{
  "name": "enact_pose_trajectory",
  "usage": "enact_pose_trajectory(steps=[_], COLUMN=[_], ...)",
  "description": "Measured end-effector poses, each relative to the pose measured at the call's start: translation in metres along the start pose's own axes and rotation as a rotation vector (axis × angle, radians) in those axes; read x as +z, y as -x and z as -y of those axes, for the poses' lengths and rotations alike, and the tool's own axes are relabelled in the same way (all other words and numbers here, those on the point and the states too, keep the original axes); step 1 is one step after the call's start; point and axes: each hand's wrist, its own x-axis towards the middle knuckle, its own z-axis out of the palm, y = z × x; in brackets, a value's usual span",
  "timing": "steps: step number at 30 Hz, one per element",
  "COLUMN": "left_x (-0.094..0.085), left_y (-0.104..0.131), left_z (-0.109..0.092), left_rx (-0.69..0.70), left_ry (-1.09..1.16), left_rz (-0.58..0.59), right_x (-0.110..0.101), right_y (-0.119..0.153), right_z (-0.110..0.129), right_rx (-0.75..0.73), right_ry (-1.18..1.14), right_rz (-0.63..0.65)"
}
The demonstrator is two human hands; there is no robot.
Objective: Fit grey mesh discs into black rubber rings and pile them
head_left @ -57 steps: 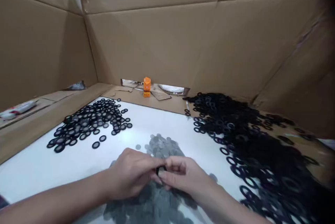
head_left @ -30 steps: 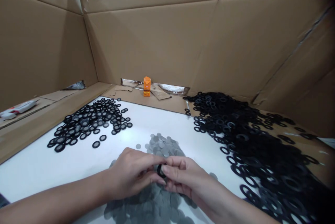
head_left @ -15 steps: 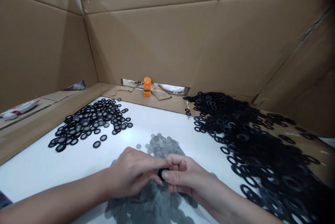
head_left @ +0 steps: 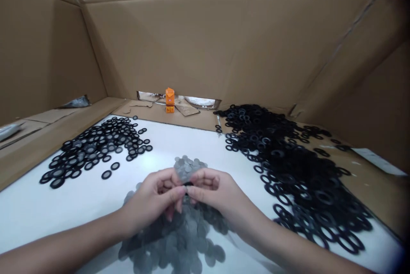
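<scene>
My left hand (head_left: 153,197) and my right hand (head_left: 214,188) meet over the middle of the white board. Between their thumbs and fingertips is a small black ring (head_left: 188,184), mostly covered by the fingers; both hands pinch it. Grey translucent discs (head_left: 179,244) lie in a loose pile under and in front of the hands, with more just beyond the fingertips. To the right spreads a large heap of black rings (head_left: 288,158). At the left, black rings with grey discs inside (head_left: 102,141) form another heap.
Cardboard walls (head_left: 166,43) enclose the white board (head_left: 160,137). A small orange box (head_left: 170,97) stands at the back edge near a slot. On the left ledge lie a white object (head_left: 9,131) and a piece of plastic (head_left: 76,102). A white strip (head_left: 379,161) lies at right.
The view has shifted right. My left hand has turned, its thumb now meeting the right thumb at the ring, and its index finger no longer reaches across to the right hand.
</scene>
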Motion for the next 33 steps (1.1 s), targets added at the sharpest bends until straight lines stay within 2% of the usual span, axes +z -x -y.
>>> enact_pose_trajectory(steps=[4,7,11,14,17,21,28,33], left_x=[0.004,0.005,0.002,-0.002,-0.006,-0.006,0.005,0.007], left_y=[-0.002,-0.002,-0.001,0.0,0.0,0.0,0.005,0.007], left_z=[0.005,0.007,-0.001,-0.008,-0.008,-0.003,-0.001,0.002], left_rx=[-0.055,-0.077,-0.109,-0.063,0.005,0.005,0.009,0.009], left_ry=[0.234,0.273,0.067,-0.139,-0.212,-0.082,0.086,0.104], left_rz=[-0.097,-0.087,-0.047,-0.051,-0.065,-0.005,-0.161,-0.097], right_x=[0.009,0.011,0.007,0.005,0.004,0.005,0.013,0.017], right_y=[0.007,0.009,0.007,0.005,0.005,0.005,0.007,0.008], right_z=[-0.001,-0.003,-0.002,0.003,0.006,0.005,0.0,0.001], right_rx=[0.048,0.027,0.013,-0.019,-0.062,-0.087,-0.052,-0.055], right_ry=[-0.17,-0.17,-0.099,-0.027,0.052,0.094,-0.007,0.01], right_rz=[0.007,-0.035,-0.064,-0.034,-0.032,-0.034,-0.001,-0.038])
